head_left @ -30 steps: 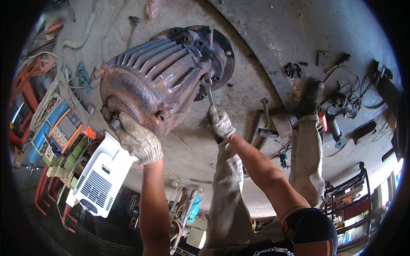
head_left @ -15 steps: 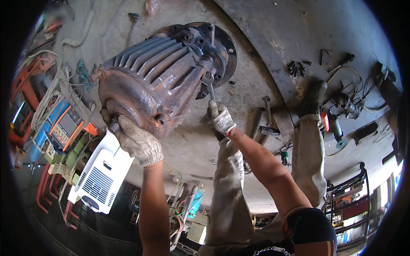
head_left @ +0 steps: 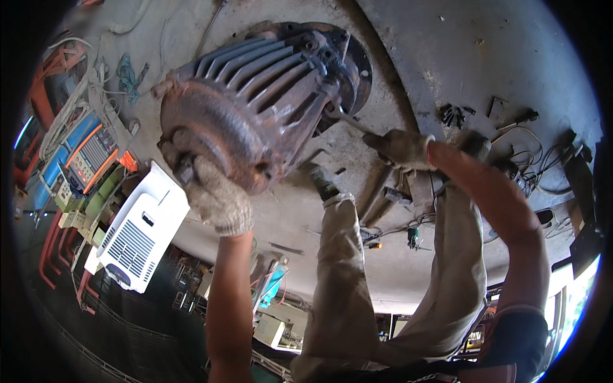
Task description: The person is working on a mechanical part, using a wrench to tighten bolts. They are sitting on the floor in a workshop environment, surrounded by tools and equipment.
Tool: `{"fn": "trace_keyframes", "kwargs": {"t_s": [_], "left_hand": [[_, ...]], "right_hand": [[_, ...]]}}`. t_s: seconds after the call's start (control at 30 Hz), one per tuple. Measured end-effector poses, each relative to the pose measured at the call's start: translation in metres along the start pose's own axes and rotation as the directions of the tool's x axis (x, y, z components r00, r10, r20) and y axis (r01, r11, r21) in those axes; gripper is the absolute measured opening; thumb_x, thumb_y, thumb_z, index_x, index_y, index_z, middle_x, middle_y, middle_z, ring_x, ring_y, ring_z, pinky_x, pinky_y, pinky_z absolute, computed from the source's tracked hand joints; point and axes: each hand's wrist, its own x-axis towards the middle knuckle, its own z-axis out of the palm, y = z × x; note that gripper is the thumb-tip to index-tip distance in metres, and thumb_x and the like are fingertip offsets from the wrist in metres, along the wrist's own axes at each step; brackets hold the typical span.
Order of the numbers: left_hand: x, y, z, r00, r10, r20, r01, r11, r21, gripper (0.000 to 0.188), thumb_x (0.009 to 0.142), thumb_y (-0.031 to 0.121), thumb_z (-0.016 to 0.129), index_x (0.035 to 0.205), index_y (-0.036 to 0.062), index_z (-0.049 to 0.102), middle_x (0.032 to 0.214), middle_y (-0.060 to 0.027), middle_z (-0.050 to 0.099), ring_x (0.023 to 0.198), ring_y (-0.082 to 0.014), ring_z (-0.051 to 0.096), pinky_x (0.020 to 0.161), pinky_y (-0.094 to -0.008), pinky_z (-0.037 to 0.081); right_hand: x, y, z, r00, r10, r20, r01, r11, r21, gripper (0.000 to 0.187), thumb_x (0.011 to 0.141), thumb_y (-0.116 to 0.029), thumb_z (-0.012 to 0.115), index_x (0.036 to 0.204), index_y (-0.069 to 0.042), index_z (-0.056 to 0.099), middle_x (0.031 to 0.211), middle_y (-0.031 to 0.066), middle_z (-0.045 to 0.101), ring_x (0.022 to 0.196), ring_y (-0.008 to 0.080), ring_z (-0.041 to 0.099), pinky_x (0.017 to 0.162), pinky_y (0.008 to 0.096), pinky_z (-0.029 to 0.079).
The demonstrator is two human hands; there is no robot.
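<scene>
A rusty finned electric motor (head_left: 242, 96) lies on its side on the floor, its round flange (head_left: 363, 70) at the far right end. My left hand (head_left: 220, 195), in a knitted work glove, wraps round the stubby shaft (head_left: 185, 171) at the motor's near end. Some of its fingers are hidden behind the shaft. My gloved right hand (head_left: 405, 150) is closed on the handle of a wrench (head_left: 348, 119). The wrench's head sits at the motor's side next to the flange; what it grips there is too small to make out.
A white vented plastic cover (head_left: 137, 236) stands left of my left hand. Beyond it are an orange-edged meter (head_left: 92, 159) and a tangle of cables. Small dark parts (head_left: 454, 115) and a corded tool (head_left: 511, 167) lie at right. My boots and trouser legs (head_left: 341, 268) are below.
My right hand has swung the wrench handle to the right, away from the motor, with the head still by the flange. My left hand stays on the shaft. The view has shifted slightly.
</scene>
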Motion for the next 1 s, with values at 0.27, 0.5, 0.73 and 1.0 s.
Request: {"fn": "trace_keyframes", "kwargs": {"t_s": [0.27,0.5,0.73,1.0], "left_hand": [[0.01,0.018,-0.004,0.864,-0.422,0.275,0.501,0.767,-0.4,0.057,0.105,0.031,0.048,0.148,-0.0053,0.036,0.145,-0.0252,0.048,0.123,-0.0346,0.058,0.104,-0.0416,0.049],[0.017,0.021,-0.006,0.924,-0.305,0.23,0.381,0.774,-0.506,0.056,0.106,0.03,0.044,0.146,-0.0089,0.036,0.14,-0.0277,0.052,0.122,-0.0352,0.059,0.103,-0.0411,0.049],[0.011,0.021,-0.003,0.946,-0.302,0.118,0.321,0.822,-0.47,0.054,0.106,0.031,0.045,0.142,-0.0095,0.042,0.137,-0.0272,0.055,0.121,-0.0345,0.06,0.104,-0.0397,0.047],[0.012,0.022,-0.013,0.905,-0.35,0.242,0.419,0.831,-0.365,0.054,0.106,0.03,0.046,0.141,-0.0116,0.042,0.14,-0.0287,0.052,0.126,-0.035,0.056,0.107,-0.0407,0.044]], "right_hand": [[-0.002,0.012,0.028,0.975,-0.159,-0.158,0.153,0.987,-0.052,0.064,0.099,-0.063,0.047,0.076,-0.005,0.064,0.065,0.0014,0.054,0.064,0.0171,0.054,0.061,0.0375,0.041],[0.058,0.04,0.12,0.886,-0.206,-0.415,0.384,0.827,0.411,0.065,0.1,-0.062,0.047,0.074,-0.004,0.06,0.062,0.004,0.056,0.058,0.0177,0.059,0.049,0.0339,0.043],[0.132,0.021,0.18,0.726,-0.233,-0.646,0.618,0.632,0.467,0.056,0.103,-0.054,0.047,0.072,-0.009,0.057,0.056,0.0006,0.047,0.044,0.0141,0.046,0.043,0.0317,0.039],[0.148,-0.011,0.2,0.696,-0.229,-0.68,0.717,0.254,0.649,0.054,0.103,-0.055,0.047,0.072,-0.011,0.052,0.058,-0.003,0.046,0.047,0.013,0.044,0.045,0.0307,0.035]]}}
